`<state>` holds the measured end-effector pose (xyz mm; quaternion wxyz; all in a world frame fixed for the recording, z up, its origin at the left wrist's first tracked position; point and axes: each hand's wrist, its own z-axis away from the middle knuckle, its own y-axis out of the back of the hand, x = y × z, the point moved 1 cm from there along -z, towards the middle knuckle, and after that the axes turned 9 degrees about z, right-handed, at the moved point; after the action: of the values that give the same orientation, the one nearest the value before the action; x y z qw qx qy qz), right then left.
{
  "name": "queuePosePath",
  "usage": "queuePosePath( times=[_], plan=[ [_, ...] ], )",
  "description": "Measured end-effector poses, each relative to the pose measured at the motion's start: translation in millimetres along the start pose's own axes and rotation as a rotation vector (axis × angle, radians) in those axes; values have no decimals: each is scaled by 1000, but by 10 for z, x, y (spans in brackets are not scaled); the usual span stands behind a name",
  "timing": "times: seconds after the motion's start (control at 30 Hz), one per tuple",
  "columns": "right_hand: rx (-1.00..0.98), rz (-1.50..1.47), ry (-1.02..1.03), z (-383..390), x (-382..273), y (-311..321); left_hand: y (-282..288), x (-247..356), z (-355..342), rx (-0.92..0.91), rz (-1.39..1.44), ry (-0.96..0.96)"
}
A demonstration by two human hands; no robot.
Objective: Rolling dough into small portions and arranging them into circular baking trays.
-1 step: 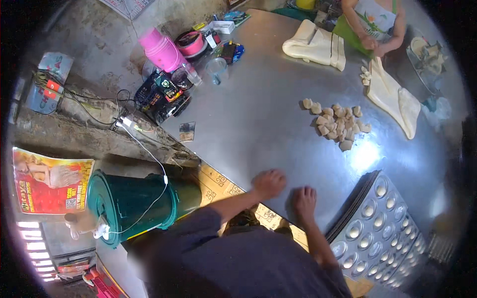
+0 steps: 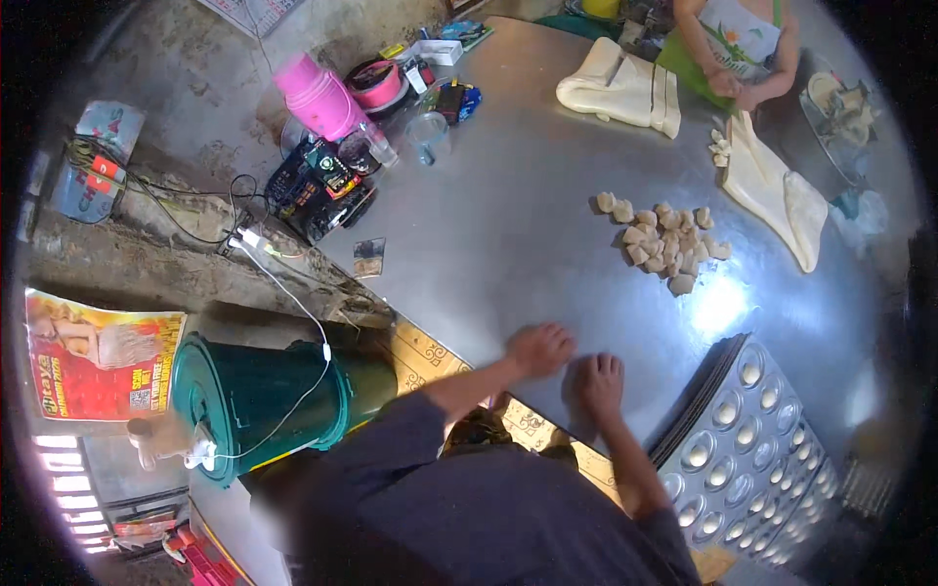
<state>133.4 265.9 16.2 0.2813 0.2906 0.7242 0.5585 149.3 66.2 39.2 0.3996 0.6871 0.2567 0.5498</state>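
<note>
My left hand (image 2: 544,350) is cupped palm-down on the metal table (image 2: 469,244) by its near edge, fingers curled and together. Close to its right, my right hand (image 2: 599,384) rests on the same surface, also curled over. Whatever lies under either palm is hidden. Beyond them, to the right, a loose heap of cut dough pieces (image 2: 664,241) is spread on the tabletop. At the lower right, next to my right forearm, a stack of moulded metal trays (image 2: 740,488) carries round dough balls in several of its cups.
A folded dough slab (image 2: 625,90) and a long dough sheet (image 2: 772,195) lie at the far right, by a person in a green apron (image 2: 694,73). A radio-like black device (image 2: 318,190), a clear cup (image 2: 427,137) and pink tubs (image 2: 318,98) stand far left. A green drum (image 2: 274,391) stands left.
My left hand has slid a little to the right, closer to my right hand. The right hand has shifted slightly away from me. The dough and trays stay put.
</note>
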Motion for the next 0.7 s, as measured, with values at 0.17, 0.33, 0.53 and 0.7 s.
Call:
queuePosePath(
  times=[0.17,0.33,0.53,0.7],
  plan=[
    [-76,-55,-84,-45,582,178,405,-407,-30,80,-25,-70],
    [107,-56,-205,677,-154,228,-87,-118,911,31,-52,277],
    [-185,-45,24,-73,156,139,366,29,-346,-233,131,54],
    [-189,-12,-127,897,137,46,1,-471,860,189,-142,-46]
  ],
)
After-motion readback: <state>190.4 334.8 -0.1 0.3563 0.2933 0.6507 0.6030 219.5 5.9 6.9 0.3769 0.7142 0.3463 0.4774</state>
